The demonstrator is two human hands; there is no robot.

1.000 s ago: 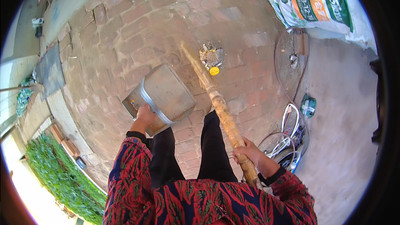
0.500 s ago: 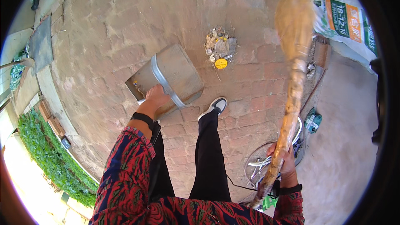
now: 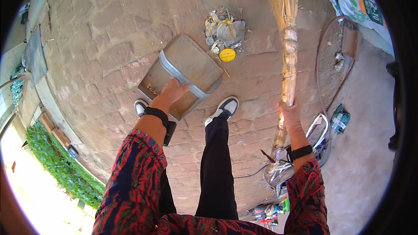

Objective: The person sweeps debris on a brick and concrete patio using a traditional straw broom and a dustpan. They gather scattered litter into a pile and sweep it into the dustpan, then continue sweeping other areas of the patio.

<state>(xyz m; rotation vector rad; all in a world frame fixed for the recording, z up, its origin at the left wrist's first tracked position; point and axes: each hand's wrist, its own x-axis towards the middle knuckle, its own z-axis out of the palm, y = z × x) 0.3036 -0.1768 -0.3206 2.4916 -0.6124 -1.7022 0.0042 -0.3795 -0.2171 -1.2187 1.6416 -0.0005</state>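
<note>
Fingers of both hands are closed: left hand (image 3: pixel 173 92) carries the dustpan (image 3: pixel 185 75), right hand (image 3: pixel 289 112) steadies the broom (image 3: pixel 287 48) upright beside the rubbish pile (image 3: pixel 224 35).

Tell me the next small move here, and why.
Probably lower the dustpan in the left hand to the brick floor beside the litter pile. The pan is tilted, and the right hand holds the broom just beyond the pile.

You see a dull, matt metal dustpan (image 3: pixel 185 74), a broom (image 3: pixel 285 39) of dry rough straw, and rough matt brick paving (image 3: pixel 109 26).
</note>
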